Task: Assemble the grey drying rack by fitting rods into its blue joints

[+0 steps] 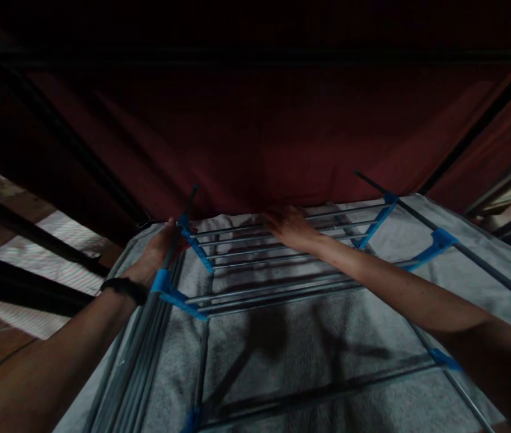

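Steady the drying rack (282,294), directly under the fingers, with left fingers (171,224) curled round its side pole (169,255); guide evenly with right fingers (277,221) at the far rods (230,230), too shadowed to tell whether closed. Mind grey blanket (313,361) below the fingers, red panel (255,138) blocking just beyond.
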Motion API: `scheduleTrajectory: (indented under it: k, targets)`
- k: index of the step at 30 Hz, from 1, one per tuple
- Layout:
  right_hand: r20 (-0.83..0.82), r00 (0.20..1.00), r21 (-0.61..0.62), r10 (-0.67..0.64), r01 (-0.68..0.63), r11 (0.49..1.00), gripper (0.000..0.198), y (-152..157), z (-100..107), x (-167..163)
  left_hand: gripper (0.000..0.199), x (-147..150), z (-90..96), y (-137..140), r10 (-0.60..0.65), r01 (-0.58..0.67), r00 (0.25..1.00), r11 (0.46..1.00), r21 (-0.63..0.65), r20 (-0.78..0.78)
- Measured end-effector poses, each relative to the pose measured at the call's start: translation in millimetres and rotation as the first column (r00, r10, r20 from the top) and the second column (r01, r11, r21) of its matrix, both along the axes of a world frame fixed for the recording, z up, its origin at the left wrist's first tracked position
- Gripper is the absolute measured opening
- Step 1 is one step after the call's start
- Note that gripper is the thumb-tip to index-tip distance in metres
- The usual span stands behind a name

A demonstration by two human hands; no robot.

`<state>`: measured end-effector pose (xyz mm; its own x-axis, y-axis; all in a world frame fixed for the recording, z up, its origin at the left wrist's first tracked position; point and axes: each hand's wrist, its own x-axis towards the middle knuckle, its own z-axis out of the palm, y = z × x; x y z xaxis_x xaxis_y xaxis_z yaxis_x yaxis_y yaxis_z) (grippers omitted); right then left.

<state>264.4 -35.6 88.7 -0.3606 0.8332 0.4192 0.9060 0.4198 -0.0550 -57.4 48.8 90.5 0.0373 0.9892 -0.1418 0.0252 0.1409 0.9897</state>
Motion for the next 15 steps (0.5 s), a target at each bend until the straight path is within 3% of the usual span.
scheduleTrajectory:
  k: [3, 5, 8, 12, 15]
  targets:
    - [0.11, 0.992, -0.043, 0.068, -0.064, 0.997, 0.038, 11.0, -8.5, -16.3, 0.034, 12.9, 9.0, -0.1, -0.025, 0.043, 0.979, 0.995, -0.085, 0.204]
    - [0.146, 0.986, -0.068, 0.085, -0.076, 0.995, 0.035, 16.5, -11.2, -25.1, 0.043, 16.4, 12.8, -1.7, -0.062, 0.091, 0.966, 0.991, -0.102, 0.251]
    - [0.16, 0.985, -0.091, 0.069, -0.055, 0.994, 0.031, 23.1, -12.6, -32.4, 0.049, 16.9, 14.7, -1.5, -0.121, 0.155, 0.958, 0.982, -0.111, 0.261]
    - [0.17, 0.984, -0.094, 0.06, -0.044, 0.995, 0.028, 26.8, -14.4, -33.5, 0.029, 15.8, 13.0, 4.9, -0.126, 0.139, 0.969, 0.989, -0.049, 0.211]
    - [0.176, 0.983, -0.119, 0.051, -0.03, 0.992, 0.03, 26.1, -12.5, -33.1, 0.024, 14.6, 12.0, 8.9, -0.111, 0.127, 0.978, 0.988, -0.085, 0.174]
